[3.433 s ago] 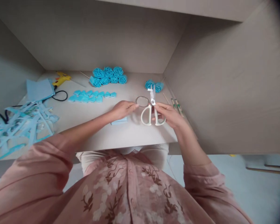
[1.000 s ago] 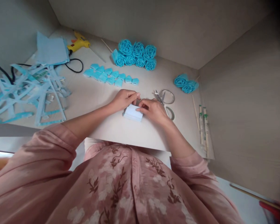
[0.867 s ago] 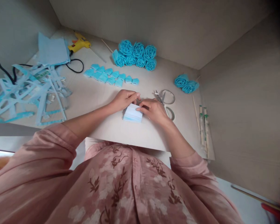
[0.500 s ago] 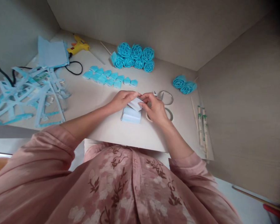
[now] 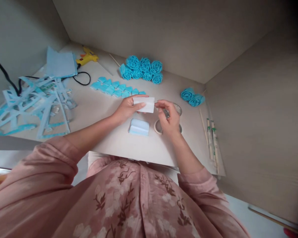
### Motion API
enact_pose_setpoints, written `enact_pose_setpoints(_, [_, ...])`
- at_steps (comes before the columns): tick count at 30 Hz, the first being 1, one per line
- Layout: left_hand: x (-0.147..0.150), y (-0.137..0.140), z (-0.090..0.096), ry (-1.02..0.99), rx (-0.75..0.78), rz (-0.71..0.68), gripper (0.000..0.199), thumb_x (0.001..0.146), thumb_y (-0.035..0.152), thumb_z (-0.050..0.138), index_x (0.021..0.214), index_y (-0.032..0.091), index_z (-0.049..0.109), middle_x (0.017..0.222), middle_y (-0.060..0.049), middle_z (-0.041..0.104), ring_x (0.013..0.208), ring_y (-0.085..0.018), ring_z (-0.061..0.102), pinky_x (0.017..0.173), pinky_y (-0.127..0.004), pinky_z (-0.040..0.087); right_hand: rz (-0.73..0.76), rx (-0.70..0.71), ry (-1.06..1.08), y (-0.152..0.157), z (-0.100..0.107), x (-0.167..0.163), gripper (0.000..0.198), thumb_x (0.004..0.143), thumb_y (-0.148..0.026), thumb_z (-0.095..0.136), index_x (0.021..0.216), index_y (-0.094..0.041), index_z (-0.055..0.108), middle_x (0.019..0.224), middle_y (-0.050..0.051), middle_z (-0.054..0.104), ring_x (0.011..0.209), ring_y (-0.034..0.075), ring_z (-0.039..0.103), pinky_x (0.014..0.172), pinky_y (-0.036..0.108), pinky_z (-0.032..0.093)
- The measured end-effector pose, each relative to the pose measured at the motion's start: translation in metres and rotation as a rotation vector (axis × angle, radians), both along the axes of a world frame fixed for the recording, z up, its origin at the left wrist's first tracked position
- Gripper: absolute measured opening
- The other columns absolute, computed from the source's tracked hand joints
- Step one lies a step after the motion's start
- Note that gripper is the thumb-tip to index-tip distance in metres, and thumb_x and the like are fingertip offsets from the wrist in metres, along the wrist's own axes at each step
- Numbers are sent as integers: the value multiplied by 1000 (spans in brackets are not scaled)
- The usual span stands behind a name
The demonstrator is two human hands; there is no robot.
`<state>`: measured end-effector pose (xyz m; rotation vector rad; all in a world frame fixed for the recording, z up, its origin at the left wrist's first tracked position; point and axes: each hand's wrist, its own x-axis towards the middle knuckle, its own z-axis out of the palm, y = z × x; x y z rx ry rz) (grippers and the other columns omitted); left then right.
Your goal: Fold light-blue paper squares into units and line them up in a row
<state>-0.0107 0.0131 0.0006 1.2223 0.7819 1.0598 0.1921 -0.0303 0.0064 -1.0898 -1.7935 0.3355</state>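
My left hand [image 5: 126, 107] pinches a small white rectangle of paper [image 5: 149, 105], its thumb lying on top and the fingers underneath. Just right of that piece is my right hand [image 5: 170, 116], thumb and curled fingers apart, with nothing visible between them. Its fingertips come close to the paper's right edge; whether they touch it I cannot tell. On the table below the held piece lies a small stack of pale blue rectangles [image 5: 139, 127]. Partly hidden under my right hand are a tape roll [image 5: 158, 127] and another ring-shaped roll [image 5: 179, 109].
Folded blue pieces [image 5: 114, 87] lie in rows beyond my hands. Behind them are blue paper roses [image 5: 144, 67], with two more roses [image 5: 192, 97] at right. Sticks [image 5: 212, 142] lie along the right edge. Left are paper scraps [image 5: 42, 105], blue sheets [image 5: 61, 62] and a yellow glue gun [image 5: 88, 58].
The white paper has been turned flat and lies higher, clear of the stack. My right hand has let go of it and drawn slightly right.
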Motion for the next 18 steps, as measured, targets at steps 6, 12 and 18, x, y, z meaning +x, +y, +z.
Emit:
enact_pose_setpoints(6, [2,0,0,-109,-47,3,59,73,46,84,118,13,67,97,-7,76,75,-16,70,71,-28,55,88,100,-159,6,1,0,27,97,-22,54,119,-30,67,115,4,75,108,23,68,94,42,54])
enact_pose_setpoints(12, [4,-3,-1,-96,-66,-51,64,69,46,87,121,13,68,97,-7,77,73,-17,72,73,-29,57,51,71,-166,7,-1,-2,10,95,-33,63,94,-27,72,96,3,76,96,23,69,89,43,52])
enact_pose_setpoints(18, [6,-6,0,-89,-56,-75,60,69,39,87,118,10,67,94,-6,76,69,-14,71,71,-28,57,33,-34,-51,3,2,-4,11,93,-32,64,87,-24,69,87,1,75,83,19,67,81,35,53])
